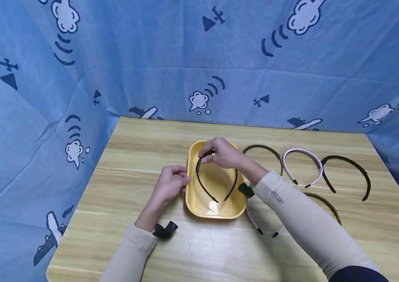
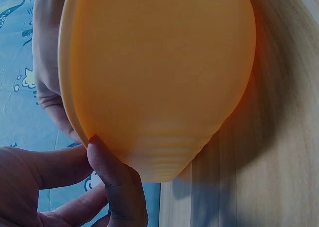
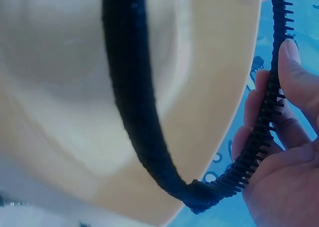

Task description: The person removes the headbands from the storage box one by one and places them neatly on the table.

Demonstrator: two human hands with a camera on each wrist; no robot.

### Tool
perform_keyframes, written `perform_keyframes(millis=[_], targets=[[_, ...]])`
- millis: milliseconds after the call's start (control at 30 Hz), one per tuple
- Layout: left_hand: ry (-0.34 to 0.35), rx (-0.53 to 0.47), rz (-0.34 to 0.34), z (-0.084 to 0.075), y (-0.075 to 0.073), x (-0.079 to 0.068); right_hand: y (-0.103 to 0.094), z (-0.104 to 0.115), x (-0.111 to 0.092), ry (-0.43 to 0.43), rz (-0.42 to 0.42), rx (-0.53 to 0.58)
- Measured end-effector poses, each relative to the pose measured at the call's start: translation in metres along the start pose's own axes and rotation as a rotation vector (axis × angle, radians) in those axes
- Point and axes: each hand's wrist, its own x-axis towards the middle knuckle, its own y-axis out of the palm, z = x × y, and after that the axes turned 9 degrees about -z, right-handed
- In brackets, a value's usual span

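Observation:
A yellow plastic tray (image 1: 217, 176) with rounded corners sits on the table. At its left side my left hand (image 1: 168, 185) pinches the rim between thumb and finger; the left wrist view shows the tray's outer wall (image 2: 164, 77) close up. Over the tray, my right hand (image 1: 225, 153) holds a black headband (image 1: 198, 168) by its curved top, with both ends pointing down inside the tray. Small comb teeth (image 3: 259, 137) line the band between the thumb and fingers in the right wrist view. Part of the band's top is hidden by the hand.
Right of the tray lie a dark braided headband (image 1: 264, 147), a pale pink headband (image 1: 301, 150) and a black headband (image 1: 352, 160). Nearer, another dark braided band (image 1: 326, 201) and pale band ends (image 1: 254, 221) are partly covered by the right forearm. A blue patterned curtain (image 1: 171, 47) surrounds the table.

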Motion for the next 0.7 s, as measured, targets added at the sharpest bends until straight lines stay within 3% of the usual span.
perform_keyframes(millis=[267, 700], targets=[[-0.001, 0.016, -0.012, -0.001, 0.001, -0.002, -0.011, 0.000, -0.009, -0.041, -0.005, 0.027], [0.002, 0.023, -0.025, -0.002, 0.003, -0.002, -0.027, -0.007, -0.024, -0.027, -0.036, 0.027]])
